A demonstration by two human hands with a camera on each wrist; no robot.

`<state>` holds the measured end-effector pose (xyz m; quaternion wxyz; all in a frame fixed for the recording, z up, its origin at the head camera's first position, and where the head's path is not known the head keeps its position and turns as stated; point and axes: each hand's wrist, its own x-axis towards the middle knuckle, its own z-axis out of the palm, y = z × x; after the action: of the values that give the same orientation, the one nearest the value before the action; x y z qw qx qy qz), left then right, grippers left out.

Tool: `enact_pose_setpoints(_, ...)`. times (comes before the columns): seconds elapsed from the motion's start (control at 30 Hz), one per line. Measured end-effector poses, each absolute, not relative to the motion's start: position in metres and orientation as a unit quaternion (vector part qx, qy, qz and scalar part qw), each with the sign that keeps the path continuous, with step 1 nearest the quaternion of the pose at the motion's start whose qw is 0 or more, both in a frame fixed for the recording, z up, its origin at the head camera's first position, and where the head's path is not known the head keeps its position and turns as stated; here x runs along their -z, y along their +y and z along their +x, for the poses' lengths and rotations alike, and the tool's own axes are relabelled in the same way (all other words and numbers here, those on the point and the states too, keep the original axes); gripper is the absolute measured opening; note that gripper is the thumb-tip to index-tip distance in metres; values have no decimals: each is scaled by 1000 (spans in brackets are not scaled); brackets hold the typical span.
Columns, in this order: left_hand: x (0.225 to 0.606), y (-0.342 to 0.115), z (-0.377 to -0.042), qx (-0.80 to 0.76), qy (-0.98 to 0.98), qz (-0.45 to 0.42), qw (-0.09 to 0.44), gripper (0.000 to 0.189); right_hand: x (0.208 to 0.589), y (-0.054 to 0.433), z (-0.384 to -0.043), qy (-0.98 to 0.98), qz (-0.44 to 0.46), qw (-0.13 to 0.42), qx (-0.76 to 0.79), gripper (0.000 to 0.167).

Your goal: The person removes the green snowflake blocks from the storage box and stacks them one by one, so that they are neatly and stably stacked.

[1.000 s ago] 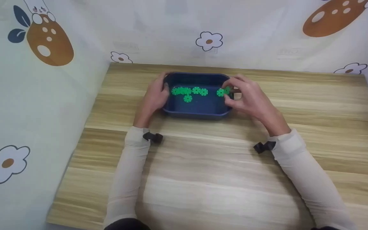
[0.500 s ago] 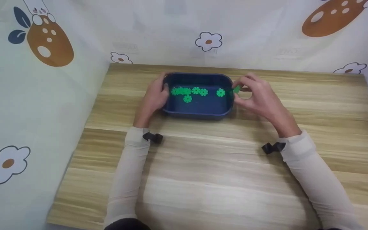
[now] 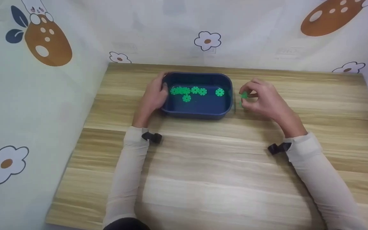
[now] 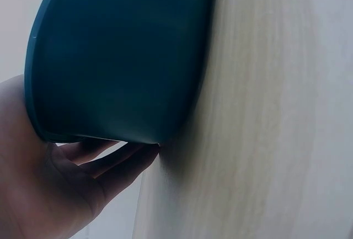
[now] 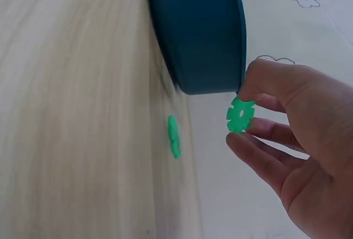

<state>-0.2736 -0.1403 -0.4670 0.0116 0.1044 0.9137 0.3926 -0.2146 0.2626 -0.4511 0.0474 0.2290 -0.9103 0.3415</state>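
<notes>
Pinching one green disc (image 5: 235, 120), the right hand (image 3: 265, 97) partly hides another disc (image 5: 174, 137); the left hand (image 3: 154, 95) grips one bin (image 3: 196, 116), its overlapping discs (image 3: 180, 90) hardly countable.

There are two hands, one left hand (image 3: 154, 95) and one right hand (image 3: 264, 99), plus two pale sleeves (image 3: 129, 179) and two black clips (image 3: 279, 148). One blue tub (image 3: 200, 114) has at least seven green wheels (image 3: 219, 92); some overlap, so I can't count them all. The right hand has one held wheel (image 5: 235, 116). One loose wheel (image 5: 174, 137) is on one table (image 3: 203, 172). The head view shows four flowers (image 3: 207, 41).
</notes>
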Motion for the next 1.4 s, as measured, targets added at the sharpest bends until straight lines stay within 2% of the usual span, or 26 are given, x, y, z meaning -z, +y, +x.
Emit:
enact_pose_setpoints(0.43,468,-142,-274,-388,916,103,16,49,462,266,-218,-934,243,-3,-261,24)
enact_pose_setpoints(0.83,469,-141,-274,-389,915,106,13,50,467,267,-218,-931,259,0,-256,25)
enact_pose_setpoints(1.4,468,-141,-273,-394,913,106,15,50,466,268,-218,-936,244,-25,-251,29)
